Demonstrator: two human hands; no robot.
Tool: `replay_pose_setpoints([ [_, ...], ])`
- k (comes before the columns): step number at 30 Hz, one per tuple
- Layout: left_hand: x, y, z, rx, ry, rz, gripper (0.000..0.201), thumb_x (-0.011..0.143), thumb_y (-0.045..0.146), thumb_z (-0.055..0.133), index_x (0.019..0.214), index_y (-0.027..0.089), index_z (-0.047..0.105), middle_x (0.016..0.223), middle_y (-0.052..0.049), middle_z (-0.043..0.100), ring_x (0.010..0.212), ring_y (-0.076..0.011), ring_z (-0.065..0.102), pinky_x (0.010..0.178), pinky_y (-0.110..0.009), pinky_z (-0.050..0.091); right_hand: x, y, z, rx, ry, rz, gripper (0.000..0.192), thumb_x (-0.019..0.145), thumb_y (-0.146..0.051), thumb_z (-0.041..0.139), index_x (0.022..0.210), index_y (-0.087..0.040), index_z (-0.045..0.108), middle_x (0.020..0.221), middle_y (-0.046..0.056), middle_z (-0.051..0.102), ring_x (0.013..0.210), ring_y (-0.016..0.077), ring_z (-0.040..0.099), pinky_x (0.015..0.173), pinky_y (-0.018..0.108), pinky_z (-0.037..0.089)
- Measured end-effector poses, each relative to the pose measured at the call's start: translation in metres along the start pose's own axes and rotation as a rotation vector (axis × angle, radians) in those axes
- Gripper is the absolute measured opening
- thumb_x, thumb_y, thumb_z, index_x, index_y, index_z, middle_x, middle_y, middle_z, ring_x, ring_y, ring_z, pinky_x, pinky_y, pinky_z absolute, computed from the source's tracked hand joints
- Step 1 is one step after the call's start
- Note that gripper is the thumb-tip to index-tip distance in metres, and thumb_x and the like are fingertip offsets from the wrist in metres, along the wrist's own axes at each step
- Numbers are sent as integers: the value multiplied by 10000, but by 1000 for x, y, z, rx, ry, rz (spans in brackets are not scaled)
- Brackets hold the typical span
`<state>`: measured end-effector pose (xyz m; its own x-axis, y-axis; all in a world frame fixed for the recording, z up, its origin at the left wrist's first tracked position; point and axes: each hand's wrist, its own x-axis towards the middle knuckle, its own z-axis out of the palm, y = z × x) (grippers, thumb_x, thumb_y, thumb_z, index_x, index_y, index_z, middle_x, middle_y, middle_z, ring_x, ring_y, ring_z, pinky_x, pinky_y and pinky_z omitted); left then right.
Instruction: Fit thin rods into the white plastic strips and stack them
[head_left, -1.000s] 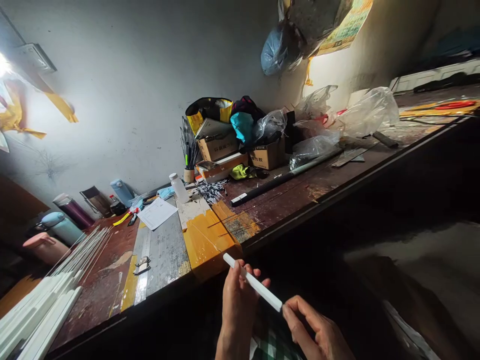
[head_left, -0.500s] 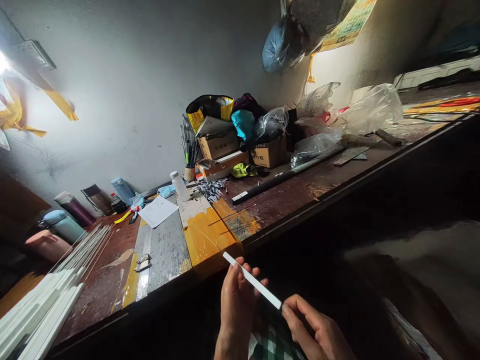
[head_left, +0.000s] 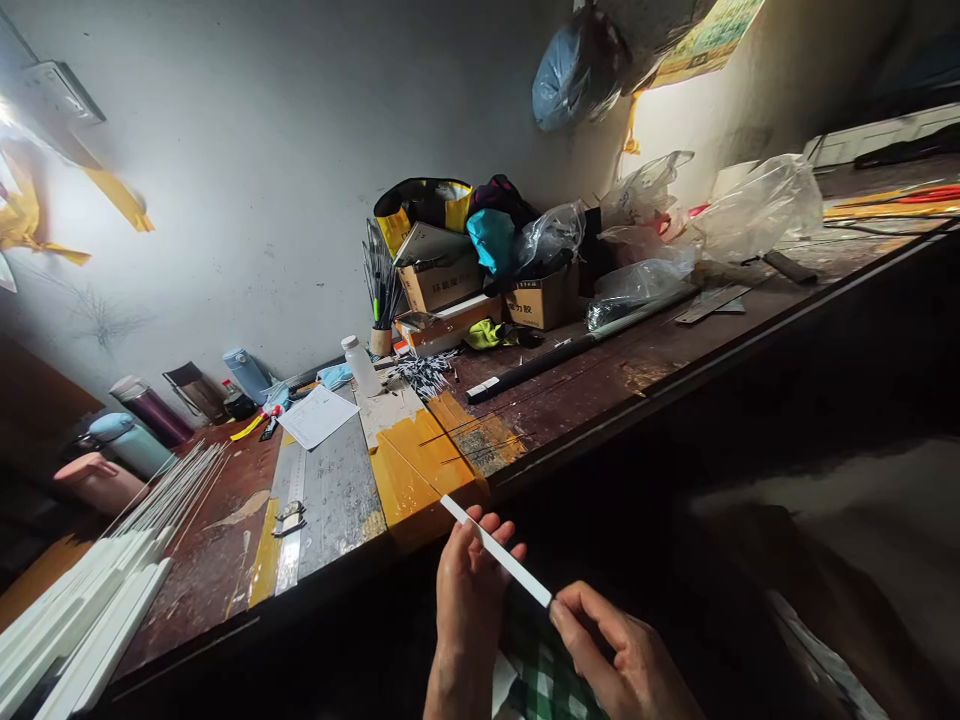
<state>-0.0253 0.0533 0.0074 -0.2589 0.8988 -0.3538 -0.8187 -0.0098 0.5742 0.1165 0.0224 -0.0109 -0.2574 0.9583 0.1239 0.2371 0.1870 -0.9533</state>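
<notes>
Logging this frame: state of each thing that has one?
White strip: held in both hands
Left hand: thumb on strip, fingers part-curled
Right hand: pinching strip's near end
White bottle: capped, standing
Paper sheet: lying flat
Yellow-black bag: top open
Blue bag: hanging

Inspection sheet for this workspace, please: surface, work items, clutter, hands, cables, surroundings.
Surface: dark red table, worn and stained, partly covered with yellow tape.
Work items: white stick in the hands; long white strips piled at left.
Clutter: white bottle, paper sheet, cardboard box, plastic bag.
Hands: left hand holds the stick toward its far end; right hand pinches the near end.
Cables: dark cord-like line at far right, too small to confirm.
Surroundings: grey wall, hanging blue bag, bright light at left.
</notes>
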Motion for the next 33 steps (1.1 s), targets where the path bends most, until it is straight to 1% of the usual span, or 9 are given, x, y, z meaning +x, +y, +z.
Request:
replay_pose_setpoints([
  [4,3,-2,2,46,-29,36,149,808,216,672,889,118,594,832,-70,641,753,-198,669,679,-349,573,2,5,1,-14,-50,-2,348,935,-458,384,687,-220,432,568,-66,319,490,110,336,446,212,304],
  [7,3,-4,2,46,-84,36,179,821,264,663,897,117,595,827,-60,630,737,-187,662,674,-340,567,3,4,2,-3,-25,8,350,937,-445,366,672,-219,406,564,-67,314,491,108,330,453,217,295],
  [11,0,-6,-2,52,-30,29,257,838,268,640,1029,104,597,887,-84,634,776,-203,670,709,-353,565,2,2,0,46,-46,57,345,936,-431,353,664,-220,381,551,-72,294,487,106,292,447,225,253],
  [15,0,-6,-4,95,-26,48,193,819,257,665,926,118,583,848,-53,618,759,-189,669,680,-322,561,0,6,-3,34,-112,57,360,944,-454,348,673,-219,385,570,-68,304,504,111,307,462,221,282],
  [20,2,-4,1,104,14,27,196,817,261,671,881,133,536,792,-37,617,675,-165,662,623,-293,553,0,10,-1,-28,-123,-22,350,952,-460,346,710,-218,422,615,-50,374,519,115,354,463,218,315],
  [23,2,-3,0,95,-6,29,198,823,277,665,867,143,526,734,-13,595,637,-153,649,601,-285,548,2,9,0,-42,-114,-35,338,947,-450,360,715,-216,439,633,-41,399,539,121,371,480,223,328],
  [27,1,-3,-5,59,-15,35,227,855,314,619,990,146,550,804,-31,608,708,-182,662,655,-342,562,4,7,3,2,-106,20,338,941,-441,372,698,-215,438,602,-50,374,532,121,352,493,230,318],
  [30,2,-4,-6,51,23,53,206,836,277,648,961,143,553,817,-32,606,725,-183,663,669,-347,565,3,7,4,94,-137,92,357,934,-459,373,679,-214,421,561,-62,337,516,118,319,489,234,295],
  [33,2,-5,-4,45,35,44,216,815,261,675,936,127,556,824,-45,611,720,-179,662,659,-326,562,0,3,3,212,-147,164,374,926,-482,388,668,-212,420,538,-62,340,531,125,336,533,236,331],
])
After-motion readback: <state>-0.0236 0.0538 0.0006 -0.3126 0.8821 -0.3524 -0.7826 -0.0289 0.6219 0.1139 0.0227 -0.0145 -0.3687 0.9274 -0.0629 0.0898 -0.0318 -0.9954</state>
